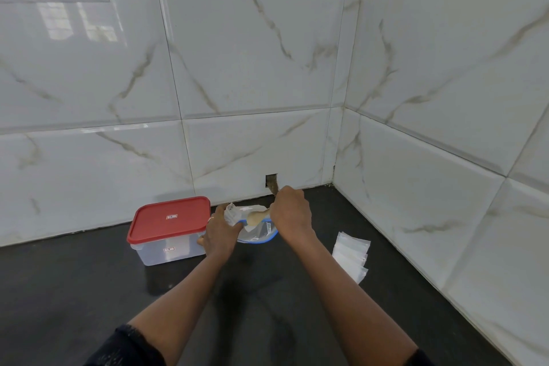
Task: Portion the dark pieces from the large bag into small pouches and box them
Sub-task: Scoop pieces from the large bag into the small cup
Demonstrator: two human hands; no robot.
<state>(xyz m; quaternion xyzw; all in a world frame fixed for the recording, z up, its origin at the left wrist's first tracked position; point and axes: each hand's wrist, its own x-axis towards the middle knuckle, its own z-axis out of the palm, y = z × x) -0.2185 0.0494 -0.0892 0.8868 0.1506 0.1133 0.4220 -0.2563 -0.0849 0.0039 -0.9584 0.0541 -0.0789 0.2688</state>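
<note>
The large clear bag (258, 235) with a blue zip rim stands open on the dark counter between my hands. My left hand (221, 232) grips a small clear pouch (233, 212) at the bag's left rim. My right hand (292, 211) grips the handle of a wooden spoon (258, 216). The spoon's pale bowl reaches toward the pouch above the bag's mouth. The dark pieces are not visible from here. A clear plastic box with a red lid (170, 221) stands shut just left of my left hand.
A stack of empty small pouches (352, 254) lies on the counter at the right, near the tiled side wall. The tiled back wall (237, 83) has a small square hole (271, 181) right behind my right hand. Bare dark counter (89, 291) stretches in front.
</note>
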